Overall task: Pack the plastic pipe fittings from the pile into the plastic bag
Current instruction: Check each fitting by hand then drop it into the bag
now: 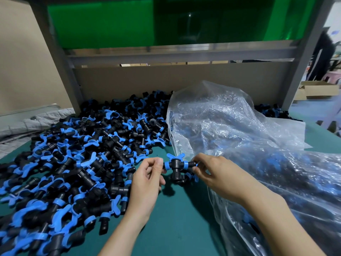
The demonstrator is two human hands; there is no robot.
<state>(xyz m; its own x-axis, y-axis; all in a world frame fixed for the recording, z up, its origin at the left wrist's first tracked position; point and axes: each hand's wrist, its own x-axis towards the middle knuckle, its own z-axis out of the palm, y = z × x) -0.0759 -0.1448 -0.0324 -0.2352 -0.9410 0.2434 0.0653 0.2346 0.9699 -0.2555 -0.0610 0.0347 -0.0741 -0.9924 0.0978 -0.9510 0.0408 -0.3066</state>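
Between the pile (73,154) and the bag (239,135), just above the table (175,218), the left hand (147,180) and right hand (217,174) each pinch one end of a fitting (178,164) with their fingertips, so it may slip loose or snag the bag's slack, slumped mouth.

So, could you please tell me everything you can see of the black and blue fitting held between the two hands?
The black T-shaped plastic pipe fitting has blue collars on its arms and a blue winged tab on top. Its crossbar lies level and its stem points down towards the green mat. The left hand pinches its left end and the right hand its right end, beside the clear plastic bag. Blue parts just below it may be another fitting.
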